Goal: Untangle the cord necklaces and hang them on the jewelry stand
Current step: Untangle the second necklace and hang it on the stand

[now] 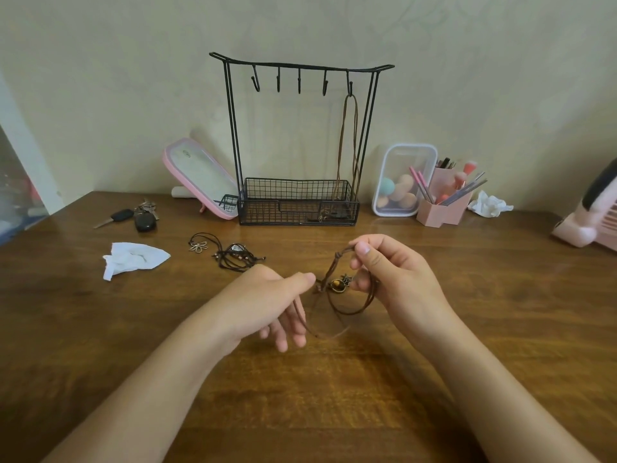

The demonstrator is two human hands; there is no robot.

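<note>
1. Head view, centre: the left hand [267,302] and right hand [397,282] each pinch a brown cord necklace [335,284] between thumb and forefinger.
2. At 12 o'clock: the jewelry stand [233,128], with one hung necklace [342,145] on its rightmost hook.
3. At 10 o'clock: tangled dark necklaces [233,257] lie on the table [334,396].

At ten o'clock we see keys [133,216] and a white tissue [133,259] on the wooden table [334,396]. A pink mirror [200,177] stands at eleven. At one sit a clear sponge box [394,158] and a pink brush holder [440,210].
</note>
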